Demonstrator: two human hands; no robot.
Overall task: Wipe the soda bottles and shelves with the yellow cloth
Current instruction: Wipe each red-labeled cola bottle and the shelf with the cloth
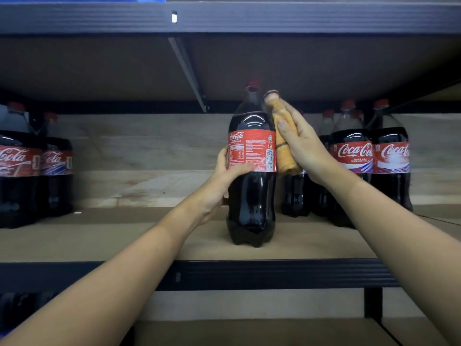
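Brown board is forming the shelf (pixel 124 236) in front of you, edged by a dark metal rail (pixel 274 272), with another board shelf (pixel 99 66) sitting overhead. Your left hand (pixel 224 176) is gripping the soda bottle (pixel 252 186), which is standing upright near the shelf's front edge. Your right hand (pixel 301 146) is clutching the yellow cloth (pixel 283 146), pressing it against the bottle's right side. More bottles are standing far left (pixel 30 171) and far right (pixel 369 161).

Soda bottle (pixel 252 171) stands on shelf (pixel 124 236), between bottle groups.
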